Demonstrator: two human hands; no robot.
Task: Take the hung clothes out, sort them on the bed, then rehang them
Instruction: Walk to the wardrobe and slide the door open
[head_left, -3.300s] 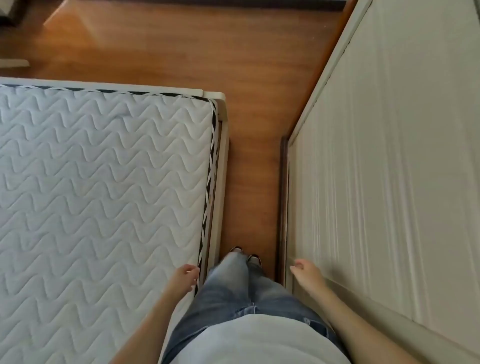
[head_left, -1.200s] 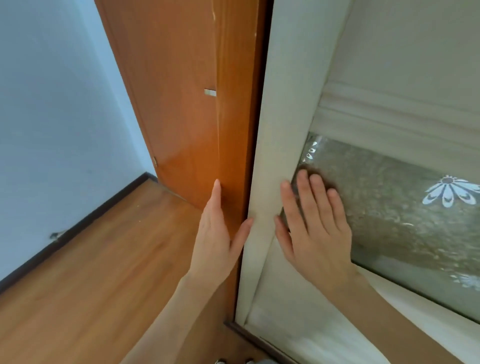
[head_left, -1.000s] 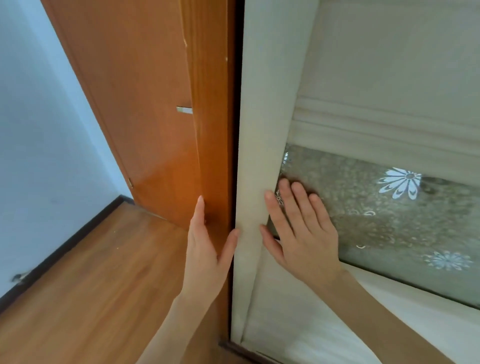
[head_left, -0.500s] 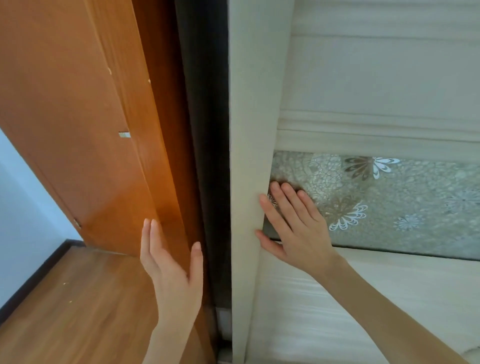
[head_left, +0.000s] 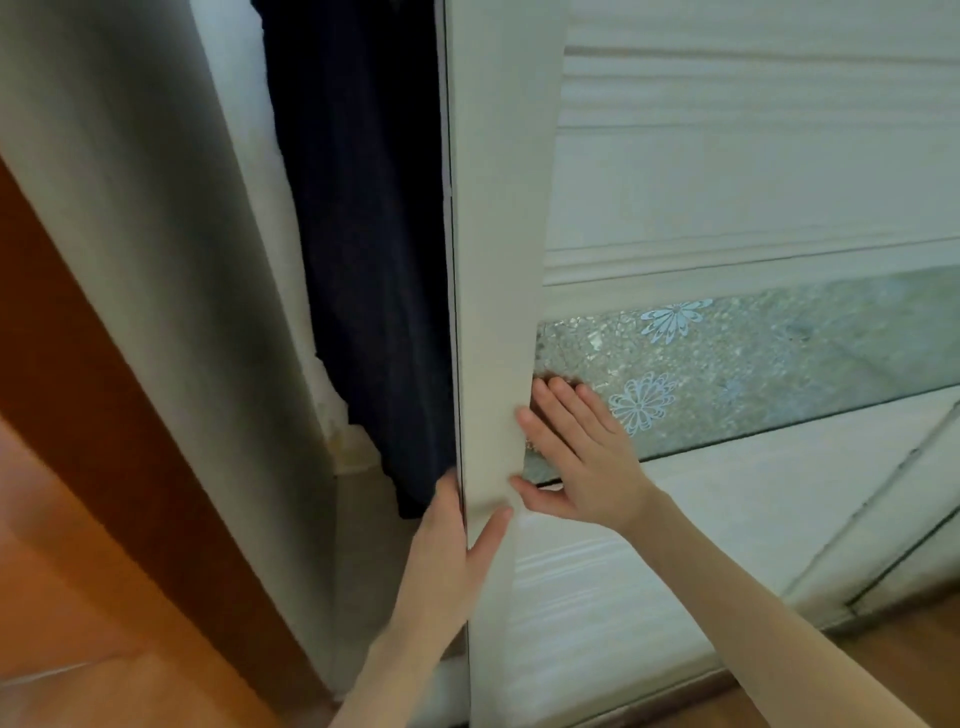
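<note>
Both my hands are on the wardrobe door (head_left: 493, 260): my left hand (head_left: 452, 545) grips its edge, thumb in front, and my right hand (head_left: 576, 457) presses flat, fingers straight, on its patterned glass (head_left: 753, 364). A dark garment (head_left: 374, 260) hangs in the opening beside that edge.

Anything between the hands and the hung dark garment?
Cream sliding wardrobe door covers the opening right of the navy hanging garment; left hand grips its edge, right hand presses its glass. Open gap looks clear.
</note>
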